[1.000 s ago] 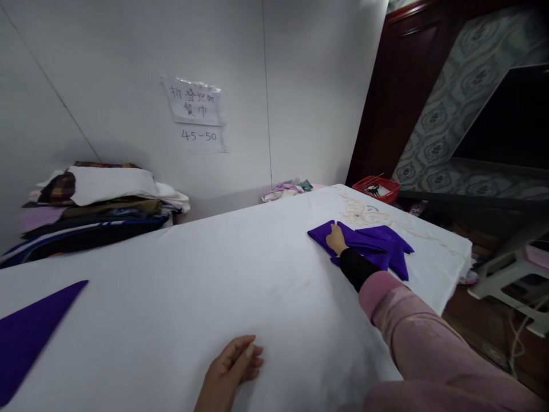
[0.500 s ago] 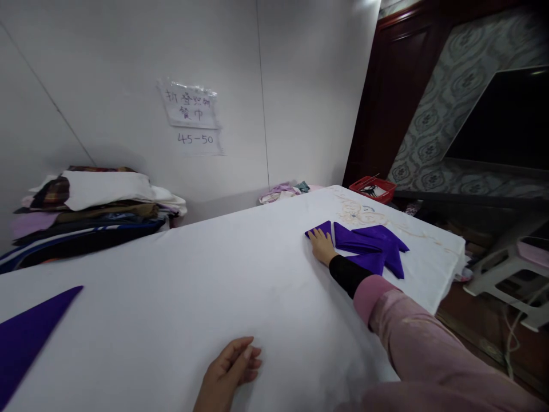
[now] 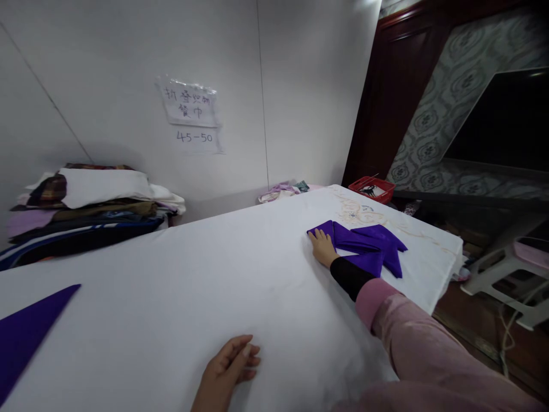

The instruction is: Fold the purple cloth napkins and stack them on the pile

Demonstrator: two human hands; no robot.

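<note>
My right hand [image 3: 323, 248] reaches out to the right and lies with spread fingers on the left end of a folded purple napkin [image 3: 321, 228]. Beside it, more folded purple napkins [image 3: 377, 243] lie overlapping in pointed shapes; my hand and sleeve hide part of them. Near the front edge of the view, my left hand [image 3: 227, 369] rests on or just over the white tablecloth [image 3: 193, 286], fingers loosely curved, nothing held. At the far left lies another purple napkin [image 3: 30, 332] with a pointed corner, cut off by the view's edge.
Folded clothes [image 3: 98, 212] are stacked behind the table at left. A red basket [image 3: 372, 190] and some crumpled cloths [image 3: 281, 193] are at the far end. A plastic stool [image 3: 506, 274] stands right of the table. Handwritten paper signs [image 3: 193, 117] hang on the wall.
The view has shifted very slightly. My right hand stays on the napkin's left end, and my left hand is almost unmoved.
</note>
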